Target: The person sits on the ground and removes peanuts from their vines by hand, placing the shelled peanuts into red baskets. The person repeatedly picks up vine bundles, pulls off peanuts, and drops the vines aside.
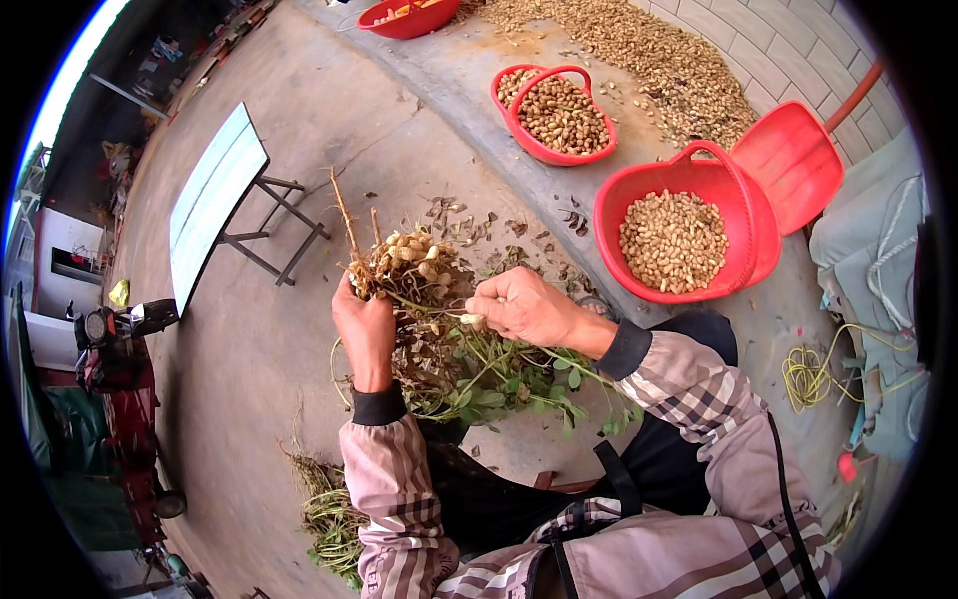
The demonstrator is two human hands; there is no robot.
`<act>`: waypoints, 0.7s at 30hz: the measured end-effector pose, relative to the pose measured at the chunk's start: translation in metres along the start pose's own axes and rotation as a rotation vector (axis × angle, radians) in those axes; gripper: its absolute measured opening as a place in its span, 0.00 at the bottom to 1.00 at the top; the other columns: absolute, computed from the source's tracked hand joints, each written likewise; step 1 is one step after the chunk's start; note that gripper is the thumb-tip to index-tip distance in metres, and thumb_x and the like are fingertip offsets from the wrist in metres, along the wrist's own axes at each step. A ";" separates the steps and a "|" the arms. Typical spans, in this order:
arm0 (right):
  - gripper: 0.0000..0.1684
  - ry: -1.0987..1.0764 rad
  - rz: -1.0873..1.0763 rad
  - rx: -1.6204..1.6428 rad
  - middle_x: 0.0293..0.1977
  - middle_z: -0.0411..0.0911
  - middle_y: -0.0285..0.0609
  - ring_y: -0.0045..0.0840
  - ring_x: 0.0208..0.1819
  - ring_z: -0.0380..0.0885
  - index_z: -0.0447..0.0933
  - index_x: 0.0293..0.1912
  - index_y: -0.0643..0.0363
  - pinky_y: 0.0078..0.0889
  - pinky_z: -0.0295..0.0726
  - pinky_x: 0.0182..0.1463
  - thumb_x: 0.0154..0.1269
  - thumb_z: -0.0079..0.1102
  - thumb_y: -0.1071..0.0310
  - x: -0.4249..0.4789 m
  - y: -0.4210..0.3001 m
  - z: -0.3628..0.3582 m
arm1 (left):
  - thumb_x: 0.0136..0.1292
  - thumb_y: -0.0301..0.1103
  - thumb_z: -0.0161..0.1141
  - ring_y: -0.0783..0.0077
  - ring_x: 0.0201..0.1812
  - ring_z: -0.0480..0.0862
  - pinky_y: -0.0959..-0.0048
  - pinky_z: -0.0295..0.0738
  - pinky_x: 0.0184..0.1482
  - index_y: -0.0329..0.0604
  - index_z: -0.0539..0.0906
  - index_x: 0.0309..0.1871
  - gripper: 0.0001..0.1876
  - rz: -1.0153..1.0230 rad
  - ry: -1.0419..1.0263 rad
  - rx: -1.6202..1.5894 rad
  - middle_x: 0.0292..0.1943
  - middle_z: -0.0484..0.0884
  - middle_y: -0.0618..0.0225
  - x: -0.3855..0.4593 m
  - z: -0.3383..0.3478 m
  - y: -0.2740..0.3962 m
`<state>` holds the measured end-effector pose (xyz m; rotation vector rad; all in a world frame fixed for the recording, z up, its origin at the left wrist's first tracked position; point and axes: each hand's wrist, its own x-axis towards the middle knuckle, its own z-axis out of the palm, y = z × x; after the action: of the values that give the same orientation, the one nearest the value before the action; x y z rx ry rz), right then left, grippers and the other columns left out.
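Note:
My left hand (364,322) grips a bunch of peanut plants by the root end, with the bare roots pointing up. Clustered peanut pods (412,251) hang among the roots just above and right of that hand. The green leafy stems (486,374) spread below, between my forearms. My right hand (516,307) is closed at the right of the bunch, its thumb and fingers pinched on a pale peanut pod (473,320) by a thin stem. Whether more pods lie inside its curled fingers is hidden.
A red plastic basket (610,247) of peanuts stands at right, a smaller one (500,105) beyond it. Peanuts (658,60) are heaped by the tiled wall. More peanut plants (333,517) lie at lower left. A folding table (217,202) stands left; yellow cord (807,378) lies right.

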<state>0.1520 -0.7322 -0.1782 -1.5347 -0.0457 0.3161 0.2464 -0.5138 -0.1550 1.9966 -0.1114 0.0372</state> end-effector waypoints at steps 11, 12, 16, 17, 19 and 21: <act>0.17 0.083 -0.813 -0.498 0.20 0.71 0.50 0.47 0.24 0.74 0.71 0.27 0.63 0.42 0.72 0.27 0.69 0.65 0.65 -0.024 -0.039 0.001 | 0.67 0.22 0.60 0.79 0.40 0.84 0.76 0.78 0.46 0.30 0.86 0.50 0.11 -0.048 -0.019 -0.098 0.40 0.90 0.66 -0.009 0.011 0.006; 0.17 0.032 -0.821 -0.407 0.18 0.72 0.45 0.37 0.19 0.74 0.75 0.29 0.62 0.37 0.69 0.23 0.74 0.61 0.63 -0.024 -0.037 0.001 | 0.68 0.22 0.59 0.79 0.41 0.84 0.75 0.78 0.46 0.31 0.86 0.50 0.11 -0.053 0.016 -0.084 0.40 0.90 0.66 -0.009 0.012 0.006; 0.23 -0.391 -0.132 0.677 0.22 0.74 0.31 0.11 0.19 0.69 0.82 0.37 0.66 0.19 0.63 0.19 0.83 0.51 0.57 -0.038 -0.027 -0.010 | 0.67 0.22 0.58 0.77 0.40 0.83 0.74 0.77 0.47 0.31 0.85 0.51 0.12 -0.151 0.032 -0.068 0.40 0.90 0.65 0.009 -0.008 -0.001; 0.22 -0.312 -0.073 0.727 0.23 0.75 0.32 0.11 0.19 0.69 0.82 0.39 0.66 0.18 0.62 0.19 0.83 0.52 0.57 -0.034 -0.022 -0.011 | 0.66 0.23 0.58 0.77 0.39 0.83 0.74 0.78 0.46 0.31 0.85 0.51 0.12 -0.109 0.077 -0.068 0.39 0.90 0.65 0.007 -0.005 -0.004; 0.22 -0.132 0.029 0.836 0.25 0.76 0.33 0.11 0.18 0.69 0.82 0.41 0.66 0.15 0.62 0.19 0.82 0.53 0.56 -0.027 -0.018 -0.005 | 0.66 0.23 0.59 0.77 0.38 0.82 0.74 0.78 0.45 0.30 0.84 0.50 0.12 -0.013 0.142 -0.057 0.39 0.90 0.65 0.008 -0.004 -0.016; 0.22 -0.152 0.028 0.793 0.26 0.76 0.34 0.13 0.19 0.69 0.81 0.44 0.67 0.15 0.64 0.20 0.82 0.53 0.56 -0.022 -0.014 -0.002 | 0.63 0.22 0.61 0.78 0.39 0.83 0.74 0.78 0.44 0.30 0.83 0.50 0.12 -0.040 0.144 -0.027 0.39 0.89 0.64 0.006 -0.009 -0.019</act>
<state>0.1337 -0.7396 -0.1608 -0.7251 -0.0149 0.4112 0.2546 -0.4979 -0.1684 1.9623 0.0204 0.1531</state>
